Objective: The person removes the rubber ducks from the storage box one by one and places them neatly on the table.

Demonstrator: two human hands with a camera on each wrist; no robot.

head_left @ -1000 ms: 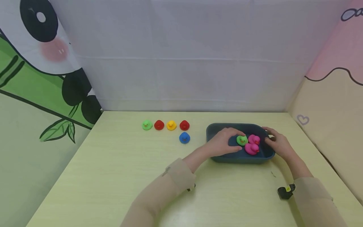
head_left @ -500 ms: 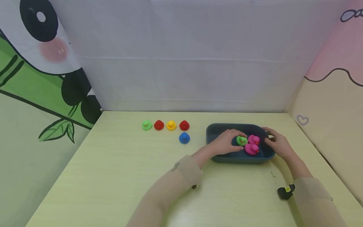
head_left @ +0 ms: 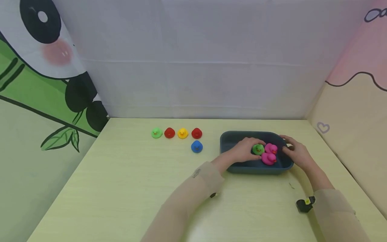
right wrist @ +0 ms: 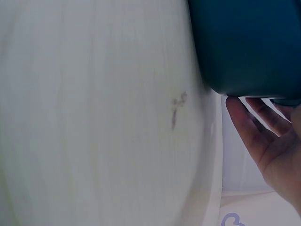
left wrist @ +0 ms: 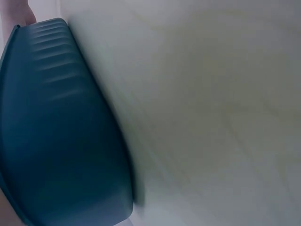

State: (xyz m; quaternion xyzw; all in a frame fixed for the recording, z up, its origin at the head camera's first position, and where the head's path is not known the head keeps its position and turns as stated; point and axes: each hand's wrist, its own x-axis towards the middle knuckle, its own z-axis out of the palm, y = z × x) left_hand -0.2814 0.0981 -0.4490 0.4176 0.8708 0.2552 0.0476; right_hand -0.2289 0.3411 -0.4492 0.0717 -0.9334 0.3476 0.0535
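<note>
The dark tray (head_left: 252, 170) sits near the right edge of the tabletop (head_left: 121, 195), a gap parting it from the blue duck (head_left: 197, 147). Inside, fingers and thumb of the left hand (head_left: 245, 151) pinch the green duck (head_left: 258, 150) beside two pink ducks (head_left: 268, 159); the right hand (head_left: 298, 155) grips the tray's right rim. The left wrist (head_left: 225, 162) slants over its front-left corner

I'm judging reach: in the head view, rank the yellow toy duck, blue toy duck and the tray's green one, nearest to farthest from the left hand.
1. Green toy duck: in the tray, at the left hand.
2. Blue toy duck: left of the tray.
3. Yellow toy duck: farther left and farther back.
</note>
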